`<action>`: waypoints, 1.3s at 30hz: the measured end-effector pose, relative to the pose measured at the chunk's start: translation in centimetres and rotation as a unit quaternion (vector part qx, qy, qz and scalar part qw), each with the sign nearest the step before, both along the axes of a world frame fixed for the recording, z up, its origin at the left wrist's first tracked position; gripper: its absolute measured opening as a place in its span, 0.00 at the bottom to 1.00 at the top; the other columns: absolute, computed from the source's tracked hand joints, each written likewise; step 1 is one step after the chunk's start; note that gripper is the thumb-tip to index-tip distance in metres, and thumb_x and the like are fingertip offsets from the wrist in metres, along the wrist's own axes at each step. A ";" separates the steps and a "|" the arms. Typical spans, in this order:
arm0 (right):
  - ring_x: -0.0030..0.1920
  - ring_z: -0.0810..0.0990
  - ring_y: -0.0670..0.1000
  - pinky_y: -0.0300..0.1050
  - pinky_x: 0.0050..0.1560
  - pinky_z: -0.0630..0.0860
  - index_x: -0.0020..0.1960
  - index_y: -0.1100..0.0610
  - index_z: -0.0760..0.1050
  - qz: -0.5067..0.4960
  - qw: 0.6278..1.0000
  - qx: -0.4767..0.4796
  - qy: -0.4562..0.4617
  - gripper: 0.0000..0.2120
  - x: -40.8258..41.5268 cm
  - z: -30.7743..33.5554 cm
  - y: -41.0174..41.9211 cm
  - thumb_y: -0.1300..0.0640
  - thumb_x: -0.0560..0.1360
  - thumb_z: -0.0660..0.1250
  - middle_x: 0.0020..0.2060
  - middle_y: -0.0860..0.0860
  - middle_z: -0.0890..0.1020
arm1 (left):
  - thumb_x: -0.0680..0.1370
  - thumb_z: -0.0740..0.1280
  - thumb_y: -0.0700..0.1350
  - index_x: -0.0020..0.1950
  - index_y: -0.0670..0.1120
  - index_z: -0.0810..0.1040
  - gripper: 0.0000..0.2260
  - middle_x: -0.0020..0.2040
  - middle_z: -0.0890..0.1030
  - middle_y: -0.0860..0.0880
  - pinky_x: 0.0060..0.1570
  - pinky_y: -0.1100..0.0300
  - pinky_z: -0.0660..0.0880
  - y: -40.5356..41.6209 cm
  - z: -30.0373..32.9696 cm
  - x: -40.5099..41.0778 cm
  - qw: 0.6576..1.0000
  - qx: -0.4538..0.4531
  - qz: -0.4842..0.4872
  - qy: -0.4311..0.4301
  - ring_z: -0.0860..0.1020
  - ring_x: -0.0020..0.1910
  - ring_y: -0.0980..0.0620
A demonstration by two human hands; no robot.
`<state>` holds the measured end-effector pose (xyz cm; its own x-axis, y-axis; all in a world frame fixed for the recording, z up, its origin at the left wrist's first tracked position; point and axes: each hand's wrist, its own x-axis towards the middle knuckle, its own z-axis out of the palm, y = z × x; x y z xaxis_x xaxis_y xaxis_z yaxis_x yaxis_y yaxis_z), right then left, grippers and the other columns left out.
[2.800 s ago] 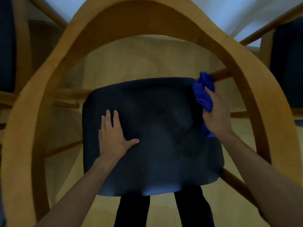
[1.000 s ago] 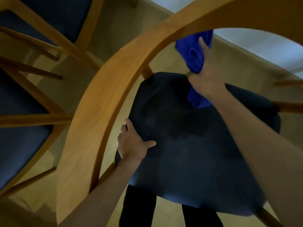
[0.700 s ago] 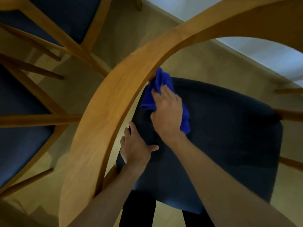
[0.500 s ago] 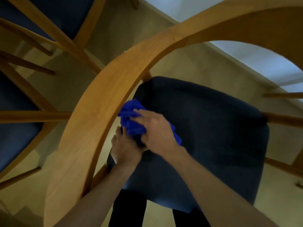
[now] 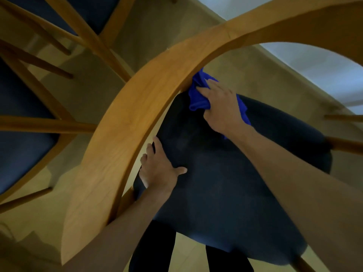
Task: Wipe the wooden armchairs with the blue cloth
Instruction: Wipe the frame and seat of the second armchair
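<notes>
Pressing cloth (image 5: pixel 198 95) against inner edge of curved wooden armrest (image 5: pixel 125 134), right hand (image 5: pixel 222 107) grips it bunched, just above dark seat (image 5: pixel 225 183). Left hand (image 5: pixel 159 169) flat on seat's left edge, fingers straight, holding nothing. Second chair (image 5: pixel 29 122) at left.

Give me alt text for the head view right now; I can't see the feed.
The right hand presses a blue cloth against the inner edge of an armchair's curved wooden rail, above its dark blue seat cushion. The left hand rests flat on the cushion's left edge. More wooden chairs stand at left.
</notes>
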<state>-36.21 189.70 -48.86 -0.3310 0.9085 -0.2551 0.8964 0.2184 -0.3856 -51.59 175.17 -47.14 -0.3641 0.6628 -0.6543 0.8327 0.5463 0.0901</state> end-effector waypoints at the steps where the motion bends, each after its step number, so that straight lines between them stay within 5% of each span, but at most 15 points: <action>1: 0.75 0.62 0.53 0.50 0.73 0.56 0.73 0.51 0.69 0.019 1.000 0.009 0.002 0.30 0.5 0.0 -0.4 0.61 0.72 0.67 0.73 0.52 0.69 | 0.63 0.78 0.62 0.78 0.50 0.44 0.56 0.75 0.61 0.48 0.55 0.46 0.75 0.0 0.0 0.0 1.000 -0.003 -0.001 0.000 0.67 0.70 0.43; 8: 0.76 0.61 0.52 0.54 0.74 0.57 0.73 0.52 0.70 0.138 0.985 -0.081 0.072 0.35 1.0 2.3 -8.5 0.65 0.66 0.70 0.75 0.51 0.68 | 0.62 0.76 0.65 0.79 0.51 0.42 0.58 0.78 0.57 0.48 0.57 0.46 0.74 -0.1 0.4 -0.3 1.000 -0.003 -0.008 -0.001 0.64 0.72 0.44; 14: 0.70 0.69 0.49 0.25 0.69 0.51 0.70 0.55 0.74 0.075 0.970 -0.112 0.201 0.31 2.3 4.6 -8.5 0.71 0.68 0.68 0.69 0.54 0.75 | 0.66 0.74 0.65 0.79 0.53 0.42 0.54 0.79 0.47 0.49 0.70 0.44 0.64 -3.5 0.9 -1.0 0.995 0.063 0.047 -0.069 0.53 0.77 0.46; 17: 0.69 0.70 0.49 0.36 0.72 0.59 0.70 0.58 0.73 0.079 0.974 0.015 0.211 0.28 2.4 5.3 -3.6 0.68 0.70 0.67 0.67 0.56 0.75 | 0.64 0.75 0.65 0.79 0.50 0.43 0.56 0.79 0.49 0.48 0.73 0.45 0.60 -5.6 1.2 -1.9 0.996 0.068 0.039 -0.040 0.51 0.77 0.45; 19: 0.72 0.68 0.54 0.49 0.74 0.60 0.70 0.56 0.72 0.211 0.967 0.062 0.127 0.29 1.8 5.1 -0.6 0.65 0.70 0.68 0.69 0.55 0.74 | 0.62 0.77 0.64 0.79 0.48 0.42 0.59 0.79 0.50 0.47 0.72 0.45 0.61 -6.1 1.1 -2.3 0.997 0.037 0.055 -0.039 0.53 0.77 0.45; 21: 0.73 0.67 0.55 0.51 0.74 0.57 0.71 0.55 0.73 0.339 0.937 0.075 0.041 0.29 0.6 3.7 0.6 0.64 0.70 0.69 0.70 0.53 0.74 | 0.62 0.77 0.64 0.79 0.47 0.42 0.60 0.78 0.53 0.47 0.70 0.46 0.65 -6.2 1.0 -2.5 0.996 0.005 0.074 -0.051 0.56 0.76 0.45; 27: 0.71 0.63 0.55 0.58 0.62 0.65 0.72 0.50 0.69 0.039 0.999 0.002 0.016 0.32 -6.2 0.8 -4.5 0.60 0.68 0.71 0.71 0.51 0.70 | 0.63 0.75 0.66 0.79 0.46 0.43 0.58 0.77 0.55 0.48 0.68 0.48 0.68 -6.4 0.6 -2.6 0.998 0.001 0.056 -0.039 0.57 0.75 0.46; 34: 0.66 0.70 0.51 0.56 0.64 0.68 0.68 0.48 0.76 0.199 0.956 -0.165 0.136 0.28 -4.3 2.9 -10.3 0.65 0.69 0.68 0.68 0.45 0.76 | 0.61 0.77 0.64 0.77 0.45 0.51 0.55 0.74 0.62 0.47 0.69 0.49 0.66 -6.1 0.8 -2.6 0.997 0.022 0.058 -0.045 0.62 0.72 0.46; 36: 0.62 0.75 0.54 0.56 0.63 0.70 0.65 0.52 0.78 0.193 0.963 -0.110 0.152 0.26 -3.8 3.6 -7.5 0.66 0.68 0.69 0.63 0.49 0.80 | 0.62 0.77 0.64 0.78 0.44 0.48 0.56 0.76 0.60 0.46 0.69 0.48 0.66 -6.2 0.9 -2.4 0.997 0.018 0.062 -0.042 0.60 0.74 0.45; 39: 0.64 0.75 0.58 0.59 0.63 0.70 0.65 0.54 0.77 0.177 0.979 0.080 0.055 0.27 -2.2 3.6 -1.6 0.64 0.67 0.71 0.65 0.53 0.78 | 0.63 0.76 0.65 0.79 0.44 0.45 0.58 0.77 0.57 0.46 0.68 0.47 0.68 -6.2 1.1 -2.2 0.998 0.012 0.060 -0.033 0.58 0.75 0.45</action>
<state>-38.45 188.11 -45.24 -0.6498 0.7574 -0.0639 0.7090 0.5736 -0.4103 -53.76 168.96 -46.06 -0.3982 0.6332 -0.6637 0.7530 0.6388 0.1577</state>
